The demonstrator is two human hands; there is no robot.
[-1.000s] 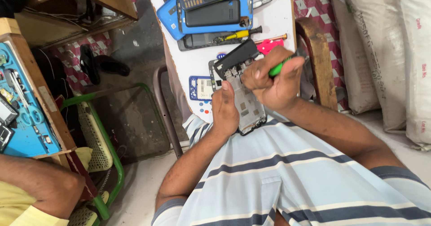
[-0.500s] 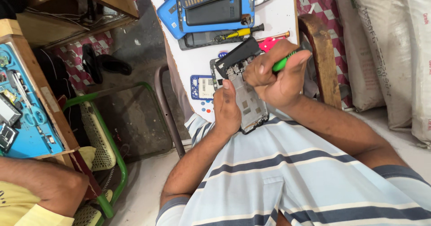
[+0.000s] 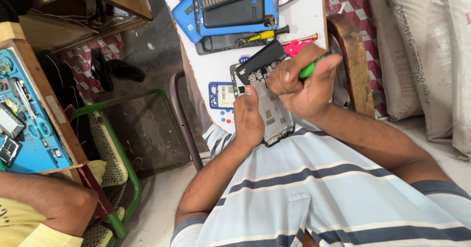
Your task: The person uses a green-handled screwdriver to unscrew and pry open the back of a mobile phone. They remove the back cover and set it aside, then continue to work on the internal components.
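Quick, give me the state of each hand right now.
Left hand: closed on the opened phone.
Right hand: closed on a green-handled tool.

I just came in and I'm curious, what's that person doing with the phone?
A person in a striped shirt has an opened phone with its insides showing. The left hand holds it steady, and the right hand grips a green-handled tool over its top end. More phones, a blue phone case and a yellow screwdriver lie on the white table just beyond.
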